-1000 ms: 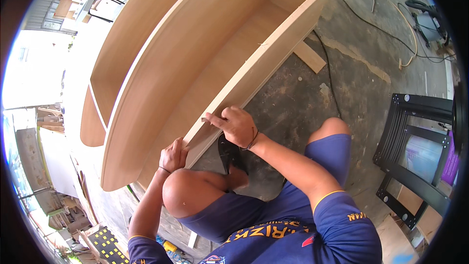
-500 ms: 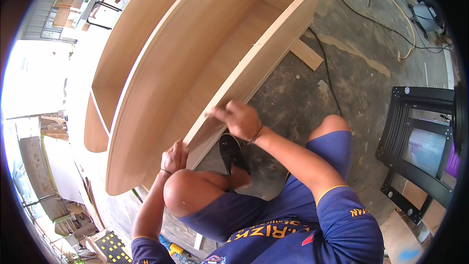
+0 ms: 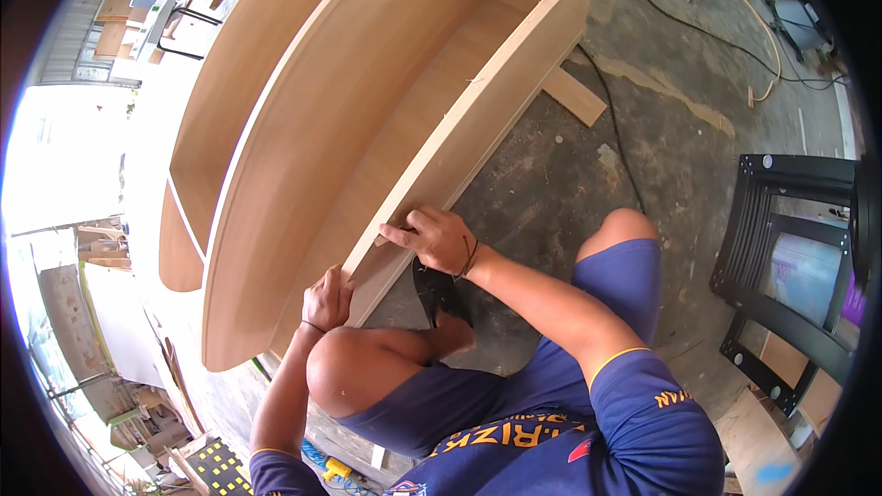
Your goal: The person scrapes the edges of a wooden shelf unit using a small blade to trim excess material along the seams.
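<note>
A long, pale wooden cabinet (image 3: 367, 138) with curved panels lies on the floor before me. At the near end of its front board (image 3: 478, 110), my left hand (image 3: 327, 299) is closed around the edge. Farther up that same board, my right hand (image 3: 432, 241) bends over the top edge with fingers curled and the index finger stretched along the wood. A small brownish bit shows by its fingertips, mostly hidden, so its kind cannot be made out.
A loose wood strip (image 3: 575, 96) pokes out from under the cabinet beside a dark cable (image 3: 617, 133). Black frames (image 3: 785, 266) stand at the right. A vacuum cleaner (image 3: 795, 18) is at the far right, and a yellow-and-blue tool (image 3: 336, 470) lies near my left arm.
My right hand has slid slightly along the board's edge toward my left hand and is less blurred now. The left hand keeps its place.
</note>
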`<state>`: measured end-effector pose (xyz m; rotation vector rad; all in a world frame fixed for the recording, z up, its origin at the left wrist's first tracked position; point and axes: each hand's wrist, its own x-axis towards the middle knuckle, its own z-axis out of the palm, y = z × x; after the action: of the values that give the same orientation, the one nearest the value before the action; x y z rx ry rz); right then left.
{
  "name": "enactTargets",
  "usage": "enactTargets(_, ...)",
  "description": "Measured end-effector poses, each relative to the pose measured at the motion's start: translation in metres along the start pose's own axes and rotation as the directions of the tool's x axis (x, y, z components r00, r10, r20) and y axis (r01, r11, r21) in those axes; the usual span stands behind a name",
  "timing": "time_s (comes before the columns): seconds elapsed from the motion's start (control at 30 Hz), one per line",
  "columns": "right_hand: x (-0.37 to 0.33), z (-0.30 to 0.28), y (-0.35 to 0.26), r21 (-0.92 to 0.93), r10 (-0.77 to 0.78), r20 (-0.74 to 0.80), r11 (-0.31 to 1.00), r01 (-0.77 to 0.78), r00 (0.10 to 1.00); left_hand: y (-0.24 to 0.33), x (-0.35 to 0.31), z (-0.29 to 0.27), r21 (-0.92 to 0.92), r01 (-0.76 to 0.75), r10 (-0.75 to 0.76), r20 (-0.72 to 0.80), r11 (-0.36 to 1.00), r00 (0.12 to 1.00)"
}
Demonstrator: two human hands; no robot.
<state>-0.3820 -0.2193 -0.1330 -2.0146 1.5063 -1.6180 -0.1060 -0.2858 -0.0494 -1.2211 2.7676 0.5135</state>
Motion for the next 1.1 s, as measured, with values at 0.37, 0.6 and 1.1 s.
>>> enactTargets(0.37,0.041,-0.045,0.055,-0.259,0.199,-0.335,0.920,-0.294,0.921,0.006,0.004,-0.005,-0.007,0.014,-0.014,0.009,1.000,1.000)
enactTargets(0.6,0.025,-0.016,-0.012,-0.105,0.038,-0.145,0.993,-0.053,0.989,0.000,-0.001,-0.001,-0.009,0.062,-0.061,0.041,0.998,0.997)
enactTargets(1.1,0.030,-0.004,-0.054,-0.099,0.078,0.094,0.993,-0.069,0.993,0.017,-0.001,-0.003,-0.043,0.087,-0.090,-0.067,0.995,0.994)
